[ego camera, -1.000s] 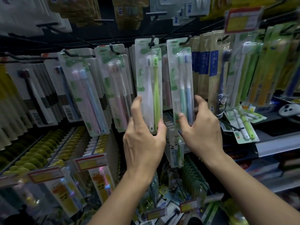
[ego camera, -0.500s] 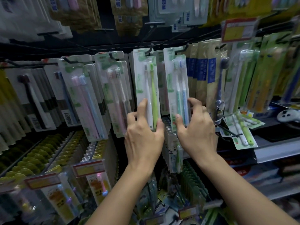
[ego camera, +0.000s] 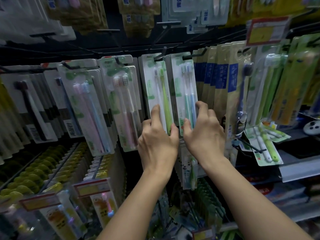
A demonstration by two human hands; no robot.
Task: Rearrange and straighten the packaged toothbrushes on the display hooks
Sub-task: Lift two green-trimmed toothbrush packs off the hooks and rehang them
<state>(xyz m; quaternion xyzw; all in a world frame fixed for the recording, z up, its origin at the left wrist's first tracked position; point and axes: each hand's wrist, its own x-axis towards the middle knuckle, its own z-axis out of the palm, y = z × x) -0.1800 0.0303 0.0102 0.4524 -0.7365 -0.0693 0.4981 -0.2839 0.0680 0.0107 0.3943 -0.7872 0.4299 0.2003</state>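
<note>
Green and white toothbrushes sit in the pack (ego camera: 160,94) that the left hand (ego camera: 156,144) grips at its bottom end, thumb on one edge and fingers on the front and the other edge. At three o'clock from it, just beside, hangs the pack with two blue-green brushes (ego camera: 186,94), and the right hand (ego camera: 204,134) pinches its lower part, fingers curled over the right edge. Both hands are close together, almost touching, each clamped on its own stack. Both packs hang from black hooks (ego camera: 160,56) at twelve o'clock above the hands. I think the step now is to square these two stacks. To do it well, I would keep the hold low and light, press each stack back evenly so the cards behind line up, and let the packs hang straight down before letting go. Pulling down hard could tear the hang holes. At nine o'clock the pink and blue pack (ego camera: 86,115) hangs tilted, so it probably needs care next. At four o'clock one green pack (ego camera: 265,146) lies loose on a shelf (ego camera: 301,168), off any hook.
</note>
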